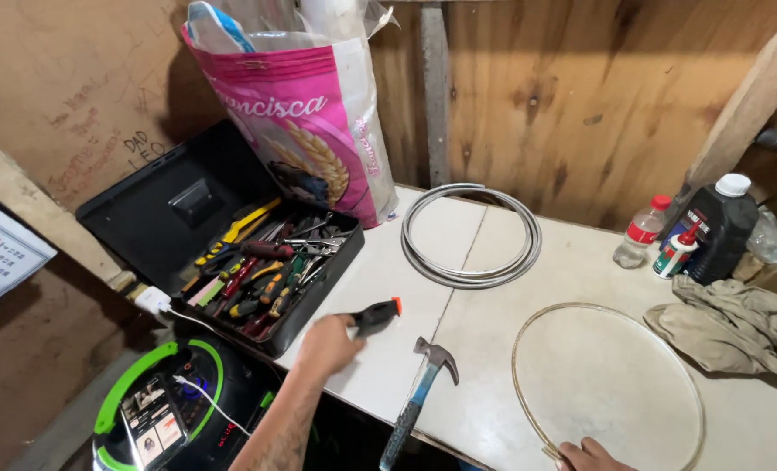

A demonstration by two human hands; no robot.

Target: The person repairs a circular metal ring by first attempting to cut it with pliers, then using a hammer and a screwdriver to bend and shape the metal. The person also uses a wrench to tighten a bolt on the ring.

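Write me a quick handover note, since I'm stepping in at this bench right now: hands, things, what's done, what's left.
Left hand: gripping a black tool with an orange tip, beside the open toolbox.
Right hand: on the near edge of the thin wire hoop.
Hammer lies untouched between the hands; coiled grey cable lies behind.
Done: tool picked up, hoop laid flat.
Left: tool not yet at the hoop.

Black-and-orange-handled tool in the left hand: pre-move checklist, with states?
1. Left hand closed on the black-and-orange-handled tool: ok.
2. Tool's working end visible: cannot tell, hidden by the hand.
3. Right hand on the thin clear hoop, near edge: ok.
4. Blue-handled claw hammer apart from both hands: ok.
5. Hammer fully on the white table: not ok, handle overhangs the front edge.
6. Black toolbox open: ok.
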